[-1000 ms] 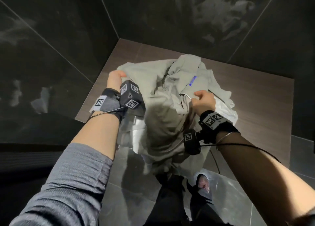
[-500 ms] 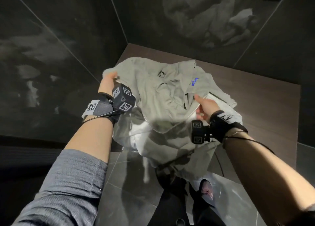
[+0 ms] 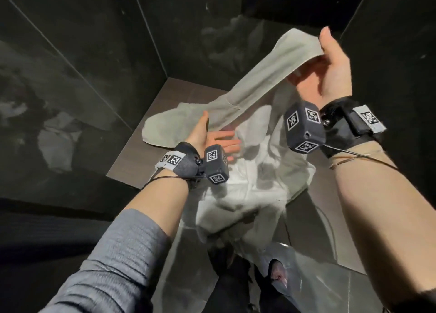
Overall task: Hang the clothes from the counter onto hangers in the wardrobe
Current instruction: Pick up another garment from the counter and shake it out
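Counter point(image 3: 132, 168) — right hand point(image 3: 330, 76) grips garment point(image 3: 259, 86).

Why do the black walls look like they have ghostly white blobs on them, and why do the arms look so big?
Head view: the walls are shiny dark panels, so the blobs are dim reflections of the pale clothes; the wide lens stretches the arms near the frame's edges; the left hand is slightly smeared by motion blur; light falls brightest on the white garment.
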Tool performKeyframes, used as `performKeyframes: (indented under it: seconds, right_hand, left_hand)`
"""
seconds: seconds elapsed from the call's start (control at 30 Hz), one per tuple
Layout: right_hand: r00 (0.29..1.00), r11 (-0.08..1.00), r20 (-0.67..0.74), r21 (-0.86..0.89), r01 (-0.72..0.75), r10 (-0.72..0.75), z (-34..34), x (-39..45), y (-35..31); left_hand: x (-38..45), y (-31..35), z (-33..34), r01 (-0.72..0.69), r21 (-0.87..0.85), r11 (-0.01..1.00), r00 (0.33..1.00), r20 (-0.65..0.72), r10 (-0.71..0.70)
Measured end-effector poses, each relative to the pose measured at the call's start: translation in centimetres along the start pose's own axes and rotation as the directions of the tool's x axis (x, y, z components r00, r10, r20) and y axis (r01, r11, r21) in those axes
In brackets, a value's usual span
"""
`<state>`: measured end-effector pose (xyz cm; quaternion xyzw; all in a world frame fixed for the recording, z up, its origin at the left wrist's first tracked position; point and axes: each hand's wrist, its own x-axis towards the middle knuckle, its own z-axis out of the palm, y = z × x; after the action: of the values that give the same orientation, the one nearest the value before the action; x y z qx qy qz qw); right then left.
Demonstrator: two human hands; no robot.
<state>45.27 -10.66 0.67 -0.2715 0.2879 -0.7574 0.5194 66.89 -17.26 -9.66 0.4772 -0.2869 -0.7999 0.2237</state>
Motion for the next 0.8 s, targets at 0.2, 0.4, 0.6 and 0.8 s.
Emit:
performKeyframes:
  seconds: [0.2, 0.4, 0.6, 0.8]
  right_hand:
    - [0.973, 0.920, -0.103, -0.359, 0.158, -0.208, -6.4, -5.3, -10.3]
    - [0.893, 0.643, -0.267, -0.765, 0.032, -0.362, -13.4, -9.4, -16.0]
    - [0.752, 0.614, -0.470, -0.781, -0.112, -0.461, -18.5, -11.4, -21.7]
    - [0.428, 0.253, -0.391, -0.904, -0.344, -0.815, -21.2, -13.4, -22.7]
  left_hand:
    - [-0.3, 0.9, 8.4, -0.496, -0.091, 0.864, 0.864, -0.152, 0.480]
    - [-2.6, 3.3, 16.3, -0.808, -0.115, 0.578, 0.586, -0.058, 0.808]
    - [-1.2, 2.2, 23.4, -0.780, 0.412, 0.471, 0.523, 0.017, 0.852]
    - [0.0, 0.0, 28.7, -0.491, 0.814, 0.309, 0.368, -0.128, 0.921]
